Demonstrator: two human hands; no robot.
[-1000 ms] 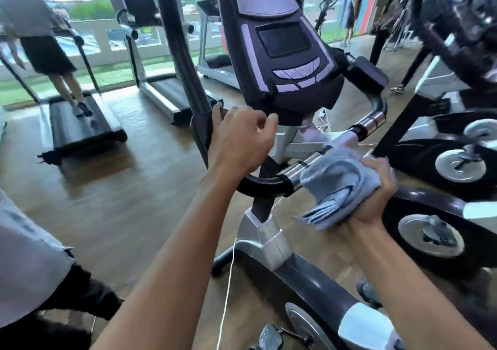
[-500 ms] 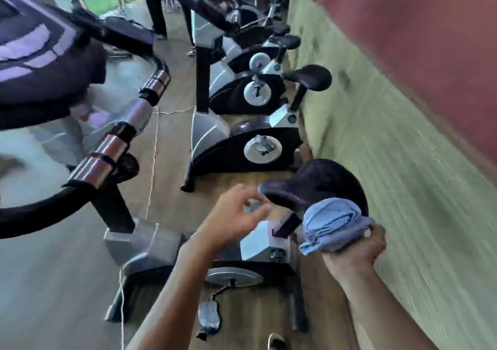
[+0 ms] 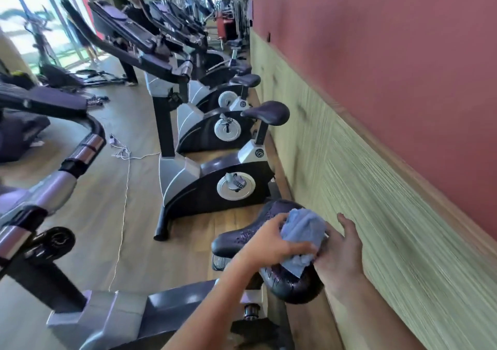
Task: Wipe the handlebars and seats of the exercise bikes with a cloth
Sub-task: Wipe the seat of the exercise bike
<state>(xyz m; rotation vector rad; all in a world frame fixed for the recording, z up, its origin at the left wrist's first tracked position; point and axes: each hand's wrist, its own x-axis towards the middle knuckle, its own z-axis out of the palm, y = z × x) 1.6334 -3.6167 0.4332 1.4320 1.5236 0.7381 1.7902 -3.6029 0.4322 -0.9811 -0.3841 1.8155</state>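
Note:
The nearest exercise bike's black seat (image 3: 236,239) is at the lower middle, its surface cracked. A crumpled blue-grey cloth (image 3: 304,231) lies on top of it. My left hand (image 3: 269,244) grips the cloth's left side, fingers curled over it. My right hand (image 3: 341,255) rests at the seat's right edge beside the cloth, fingers spread, its thumb hidden behind the cloth. This bike's handlebar (image 3: 80,148), black with chrome grip bands, runs up the left side, away from both hands.
A row of matching bikes stretches away; the nearest one's seat (image 3: 266,113) is just ahead. The wall (image 3: 390,188) runs close along the right. A white cable (image 3: 123,207) trails over the wooden floor. A person in black (image 3: 137,13) stands at the far bikes.
The view swung from the handlebar round to the seat. My left hand let go of the handlebar and took hold of the cloth on the seat; my right hand's fingers opened.

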